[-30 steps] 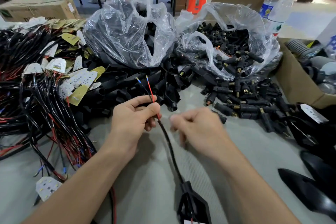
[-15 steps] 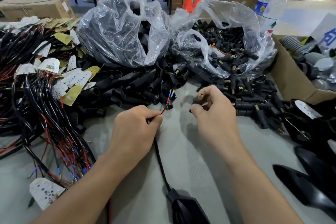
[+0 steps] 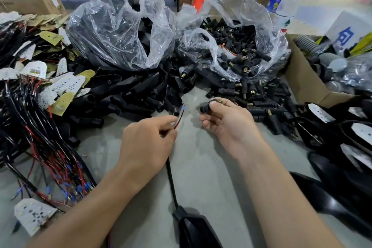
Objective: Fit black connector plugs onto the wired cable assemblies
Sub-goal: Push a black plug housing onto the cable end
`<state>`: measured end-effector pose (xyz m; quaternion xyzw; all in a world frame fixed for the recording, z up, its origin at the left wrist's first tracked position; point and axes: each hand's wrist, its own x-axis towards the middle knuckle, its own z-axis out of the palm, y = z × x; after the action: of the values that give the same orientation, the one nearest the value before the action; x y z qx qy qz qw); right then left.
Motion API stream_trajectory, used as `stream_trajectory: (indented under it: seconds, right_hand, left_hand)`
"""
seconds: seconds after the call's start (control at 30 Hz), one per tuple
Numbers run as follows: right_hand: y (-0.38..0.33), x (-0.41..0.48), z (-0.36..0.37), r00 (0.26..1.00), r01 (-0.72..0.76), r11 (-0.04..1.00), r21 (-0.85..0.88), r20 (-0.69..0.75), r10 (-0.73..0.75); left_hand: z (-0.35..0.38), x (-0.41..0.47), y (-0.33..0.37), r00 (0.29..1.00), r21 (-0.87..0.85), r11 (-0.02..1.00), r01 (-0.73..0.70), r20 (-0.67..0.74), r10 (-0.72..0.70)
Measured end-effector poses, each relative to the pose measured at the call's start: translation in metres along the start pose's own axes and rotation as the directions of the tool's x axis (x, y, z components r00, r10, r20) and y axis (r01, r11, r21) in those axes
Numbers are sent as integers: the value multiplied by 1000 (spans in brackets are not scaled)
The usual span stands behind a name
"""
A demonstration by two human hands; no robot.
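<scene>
Step in hand: lining up, not yet mating. The left hand (image 3: pixel 149 143) pinches a black cable (image 3: pixel 171 179) btwn thumb and forefinger, just below where its red and blue wire ends (image 3: pixel 181 113) stick out, tips pointing up and to the right. The right hand (image 3: pixel 225 125) grips one black connector plug (image 3: pixel 208 105) w/ curled fingers and thumb, its open end facing left toward the wires. Plug and wire tips are near but apart — a strip of grey table (image 3: pixel 201 167) shows btwn them. The cable trails down to a black housing (image 3: pixel 193 225) at the bottom edge.

Next move, as I judge it: bring plug and tips together and feed both wires into the opening. The thin ends look floppy, so the pinch prob. needs to sit close to the tips, w/ the plug squared to them. The wires are blurred — can't tell what terminals they carry. More plugs lie in the loose heap (image 3: pixel 261 96) beyond the right hand.
</scene>
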<state>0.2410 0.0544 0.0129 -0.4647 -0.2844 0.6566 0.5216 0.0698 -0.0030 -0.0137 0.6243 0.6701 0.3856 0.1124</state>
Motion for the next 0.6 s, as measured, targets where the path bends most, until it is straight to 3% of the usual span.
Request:
stream_trajectory:
  seconds: [0.27,0.6]
  right_hand:
    - [2,6,1,999,-34,999,31,21,33]
    - [6,9,-1,991,-79,997,14,111,77]
  left_hand:
    - [5,7,2,945,-348,886,307,221,-241]
    - [7,2,3,970,-214,952,221,155,-190]
